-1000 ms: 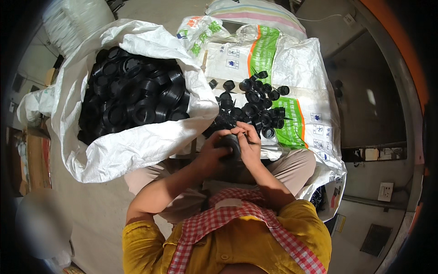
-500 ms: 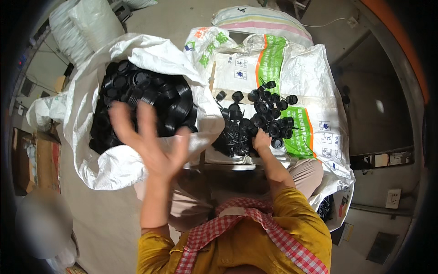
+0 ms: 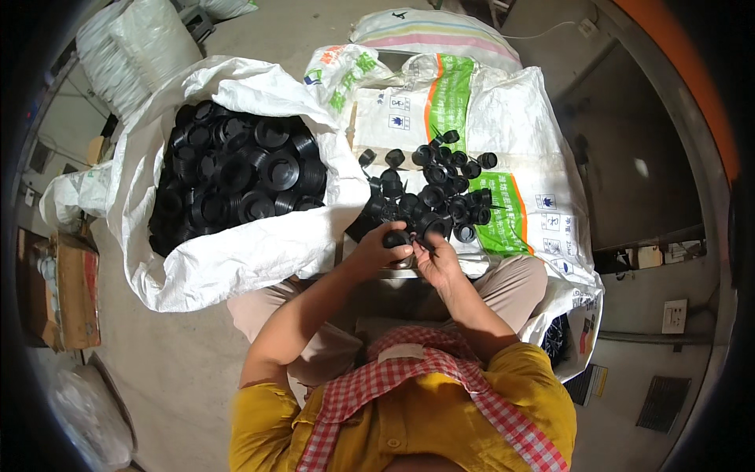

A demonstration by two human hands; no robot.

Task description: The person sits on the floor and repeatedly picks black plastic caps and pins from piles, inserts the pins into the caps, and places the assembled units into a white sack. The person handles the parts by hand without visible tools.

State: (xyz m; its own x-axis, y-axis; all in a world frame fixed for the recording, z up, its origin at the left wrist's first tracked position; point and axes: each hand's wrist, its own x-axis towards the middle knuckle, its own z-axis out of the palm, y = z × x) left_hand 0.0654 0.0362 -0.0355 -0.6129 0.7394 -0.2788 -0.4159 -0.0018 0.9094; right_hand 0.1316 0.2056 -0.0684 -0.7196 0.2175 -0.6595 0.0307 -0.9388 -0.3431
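Note:
My left hand (image 3: 377, 250) is closed round a round black plastic cap (image 3: 395, 238) at the near edge of the work surface. Close beside it, my right hand (image 3: 440, 263) has its fingers pinched together, the fingertips almost meeting those of the left. A larger black cap (image 3: 435, 226) shows right at the right fingertips; whether a small part is pinched there too is hard to make out. Just beyond both hands lies a loose pile of black caps (image 3: 432, 195), some with thin black spikes sticking out.
A big white woven sack (image 3: 228, 275), rolled open, stands at the left, full of black ribbed caps (image 3: 255, 206). Printed white and green sacking (image 3: 543, 149) covers the work surface. Another sack (image 3: 582, 315) with thin black pieces sits at the right. A cardboard box (image 3: 77, 291) stands far left.
My left hand has come from above the open sack to the near edge of the pile and now grips a cap. My right hand has drawn back slightly toward me, beside the left.

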